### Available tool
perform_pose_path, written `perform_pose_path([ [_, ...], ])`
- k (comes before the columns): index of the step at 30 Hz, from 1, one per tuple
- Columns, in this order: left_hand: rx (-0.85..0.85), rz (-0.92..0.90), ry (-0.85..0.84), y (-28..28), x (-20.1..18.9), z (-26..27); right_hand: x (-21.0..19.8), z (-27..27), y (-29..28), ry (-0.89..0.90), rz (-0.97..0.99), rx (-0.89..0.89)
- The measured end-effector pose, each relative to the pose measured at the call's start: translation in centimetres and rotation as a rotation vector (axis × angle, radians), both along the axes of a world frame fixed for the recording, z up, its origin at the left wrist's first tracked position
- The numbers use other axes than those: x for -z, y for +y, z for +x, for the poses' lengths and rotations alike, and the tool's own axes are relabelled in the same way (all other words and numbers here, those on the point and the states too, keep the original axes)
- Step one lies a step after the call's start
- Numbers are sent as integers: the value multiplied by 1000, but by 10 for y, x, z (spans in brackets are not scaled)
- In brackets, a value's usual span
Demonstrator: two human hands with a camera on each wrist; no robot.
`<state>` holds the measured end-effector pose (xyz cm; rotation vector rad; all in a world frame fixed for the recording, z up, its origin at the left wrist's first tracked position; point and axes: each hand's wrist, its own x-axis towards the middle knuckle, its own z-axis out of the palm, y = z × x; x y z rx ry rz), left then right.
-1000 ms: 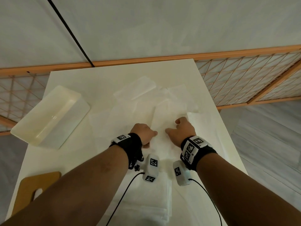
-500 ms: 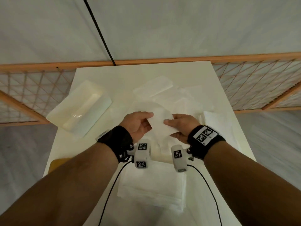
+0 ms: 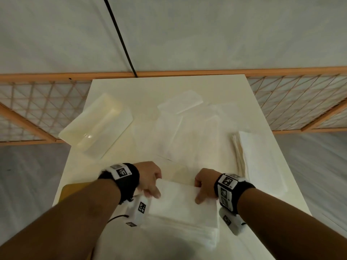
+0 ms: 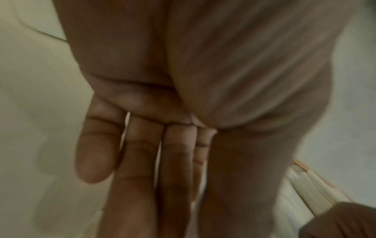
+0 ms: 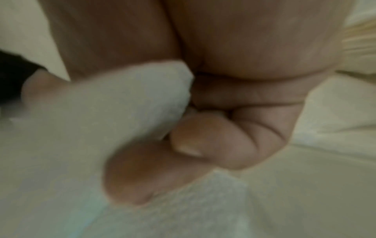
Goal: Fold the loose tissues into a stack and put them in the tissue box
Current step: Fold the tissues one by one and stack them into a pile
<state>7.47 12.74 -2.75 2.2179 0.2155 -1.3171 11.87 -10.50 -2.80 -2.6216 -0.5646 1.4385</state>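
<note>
Head view shows a folded tissue (image 3: pixel 178 194) held at its two short ends over the near stack (image 3: pixel 180 220) at the front edge of the table (image 3: pixel 150 87), low enough that I cannot tell whether it already touches the pile. The left hand (image 3: pixel 148 177) has its thumb on top of the tissue's left end; the left wrist view shows the fingers (image 4: pixel 175 161) stretched out straight, apparently under the sheet. The right hand (image 3: pixel 203 183) pinches the right end, and the right wrist view shows the corner of the sheet caught between thumb and curled fingers (image 5: pixel 223 141).

By my reading the job is partway through: the near stack is already several layers thick and a second stack (image 3: pixel 257 156) lies by the right edge, but a spread of loose tissues (image 3: pixel 180 128) remains unfolded mid-table. The tissue box (image 3: pixel 97 126) sits open at the far left with nothing visible inside, so all the loading is yet to come.

The held tissue's long axis runs left to right, from hand to hand, roughly matching the stack beneath it, while the box's long axis lies diagonally, near-left to far-right
</note>
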Motion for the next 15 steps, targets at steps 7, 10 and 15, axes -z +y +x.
perform_pose_path([
  [7, -469, 263, -543, 1, 14, 36, -8, 38, -1, -262, 32, 184],
  [10, -666, 369, -582, 7, 27, 49, -3, 56, 1, -318, 165, 456],
  [15, -611, 438, -492, 13, 41, 67, 11, 72, 4, -279, 286, 740],
])
